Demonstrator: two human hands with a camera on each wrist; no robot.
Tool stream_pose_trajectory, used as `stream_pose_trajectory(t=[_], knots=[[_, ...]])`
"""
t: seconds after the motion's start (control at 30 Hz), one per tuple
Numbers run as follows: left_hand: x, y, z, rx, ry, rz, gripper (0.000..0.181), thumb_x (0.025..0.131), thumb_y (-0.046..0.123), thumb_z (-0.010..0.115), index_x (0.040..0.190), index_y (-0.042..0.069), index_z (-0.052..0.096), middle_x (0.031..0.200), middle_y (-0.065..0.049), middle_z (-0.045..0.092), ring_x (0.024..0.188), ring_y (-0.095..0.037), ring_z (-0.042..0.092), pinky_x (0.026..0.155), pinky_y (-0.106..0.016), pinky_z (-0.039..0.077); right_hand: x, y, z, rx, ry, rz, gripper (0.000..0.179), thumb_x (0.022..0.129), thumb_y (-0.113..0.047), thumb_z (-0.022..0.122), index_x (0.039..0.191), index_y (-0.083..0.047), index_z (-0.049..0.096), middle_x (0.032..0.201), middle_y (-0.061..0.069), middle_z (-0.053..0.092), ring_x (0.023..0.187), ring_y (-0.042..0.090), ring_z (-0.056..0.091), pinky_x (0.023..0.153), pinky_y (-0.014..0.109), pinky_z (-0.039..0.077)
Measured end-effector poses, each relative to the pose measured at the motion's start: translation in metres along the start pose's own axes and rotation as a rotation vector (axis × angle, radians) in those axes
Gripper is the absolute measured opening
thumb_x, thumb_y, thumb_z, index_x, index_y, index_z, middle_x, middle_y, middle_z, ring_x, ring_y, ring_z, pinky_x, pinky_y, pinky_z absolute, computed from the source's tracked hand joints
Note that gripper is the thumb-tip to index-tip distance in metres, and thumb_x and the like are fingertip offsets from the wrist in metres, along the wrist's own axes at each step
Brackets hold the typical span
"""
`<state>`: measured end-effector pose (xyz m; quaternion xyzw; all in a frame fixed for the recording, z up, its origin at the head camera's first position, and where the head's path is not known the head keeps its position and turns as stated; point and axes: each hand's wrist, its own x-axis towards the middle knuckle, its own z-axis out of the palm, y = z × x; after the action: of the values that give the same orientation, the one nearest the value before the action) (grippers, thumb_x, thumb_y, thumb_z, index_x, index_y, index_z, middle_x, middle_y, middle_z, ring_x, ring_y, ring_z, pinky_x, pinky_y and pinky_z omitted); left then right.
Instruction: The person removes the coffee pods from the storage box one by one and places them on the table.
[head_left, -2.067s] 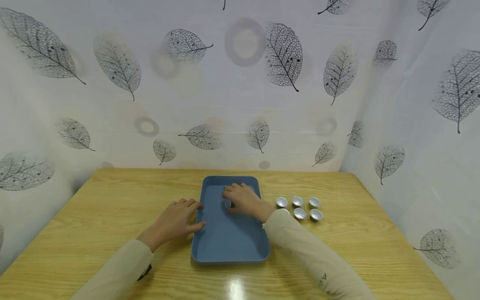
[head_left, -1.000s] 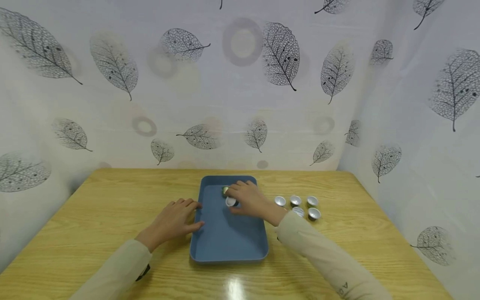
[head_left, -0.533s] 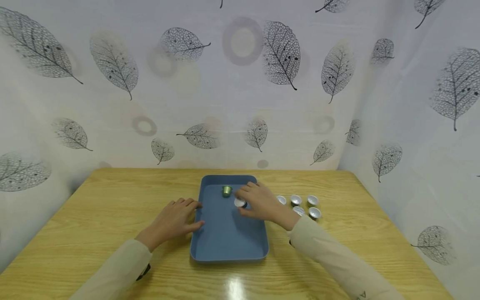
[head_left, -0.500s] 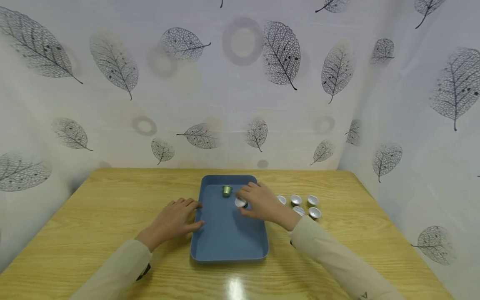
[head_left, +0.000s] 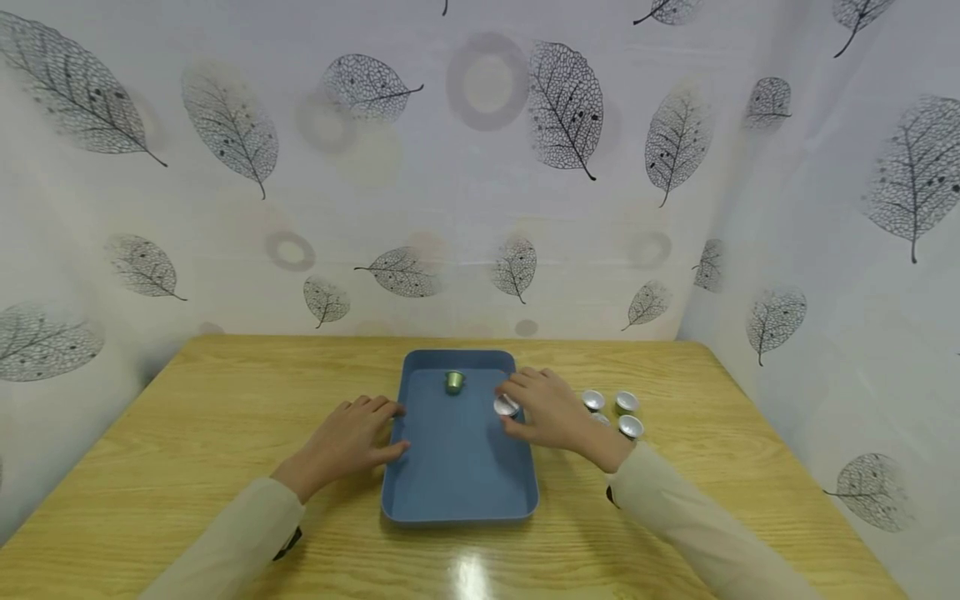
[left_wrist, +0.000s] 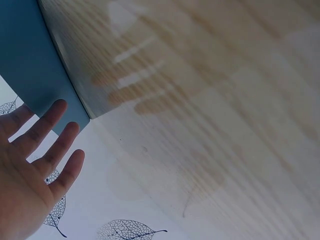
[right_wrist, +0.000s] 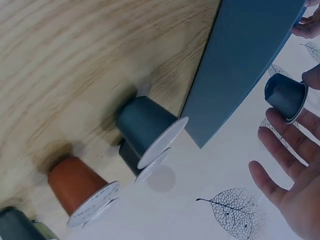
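Note:
My right hand (head_left: 555, 412) pinches a dark coffee capsule (right_wrist: 286, 95) between thumb and fingers, over the right side of the blue tray (head_left: 459, 479). Its silver lid faces up toward me in the head view. Inside the tray, near the far end, a green coffee capsule (head_left: 454, 382) stands with its narrow end up. At the tray's left rim lies my left hand (head_left: 348, 442), fingers spread and relaxed, fingertips and thumb right at the edge; the left wrist view shows these fingers (left_wrist: 52, 117) against the tray wall.
Right of the tray, several coffee capsules (head_left: 627, 402) stand lid up on the wooden table (head_left: 300, 375), partly hidden by my right hand and wrist. Among them the right wrist view shows a teal capsule (right_wrist: 145, 125) and an orange capsule (right_wrist: 80, 187). A leaf-print curtain (head_left: 465, 208) hangs behind.
My right hand has moved right with the dark capsule, from the tray's far middle to its right side. The green capsule, covered by that hand before, now shows. My left hand stays put.

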<state>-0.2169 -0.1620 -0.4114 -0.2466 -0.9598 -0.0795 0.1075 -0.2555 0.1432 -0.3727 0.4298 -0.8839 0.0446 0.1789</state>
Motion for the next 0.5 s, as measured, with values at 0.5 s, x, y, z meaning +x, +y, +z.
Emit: stream_pose_trajectory(t=[0.5], knots=[[0.0,0.0,0.0,-0.006,-0.002,-0.004,0.05,0.08,0.052,0.059,0.113,0.014,0.059,0.112,-0.004,0.06,0.102,-0.025,0.056,0.08,-0.045,0.046,-0.028,0.014,-0.005,-0.007,0.132,-0.005,0.028,0.076,-0.03,0.065,0.099,-0.015,0.064,0.088,-0.005,0.061,0.081,0.011,0.054,0.069,0.03,0.045]])
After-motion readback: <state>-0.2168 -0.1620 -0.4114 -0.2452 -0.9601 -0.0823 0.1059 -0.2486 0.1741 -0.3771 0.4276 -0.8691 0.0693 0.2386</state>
